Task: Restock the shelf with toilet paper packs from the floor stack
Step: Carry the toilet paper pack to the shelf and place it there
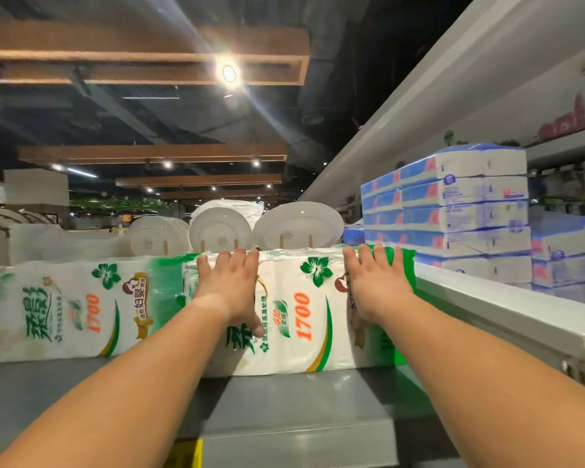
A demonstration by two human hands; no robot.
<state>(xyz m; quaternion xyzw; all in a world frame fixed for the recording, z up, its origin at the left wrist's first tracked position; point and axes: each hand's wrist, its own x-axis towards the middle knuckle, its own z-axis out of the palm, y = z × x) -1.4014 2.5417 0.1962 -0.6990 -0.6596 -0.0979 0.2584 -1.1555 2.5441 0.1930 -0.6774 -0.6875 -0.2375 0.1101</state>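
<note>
Both our hands flat on a toilet paper pack up on the shelf

Our left hand (pixel 228 285) and right hand (pixel 374 285) lie spread with straight fingers against the near face of the white-and-green toilet paper pack (pixel 301 312), fingertips reaching its top edge. It sits on the grey shelf (pixel 284 410), touching a second matching pack (pixel 75 305) on its left and just beside the white divider rail (pixel 507 312) on its right. Bare shelf runs near us. Far behind stand white plates (pixel 298 224); right of the rail, stacked blue tissue packs (pixel 453 204).
</note>
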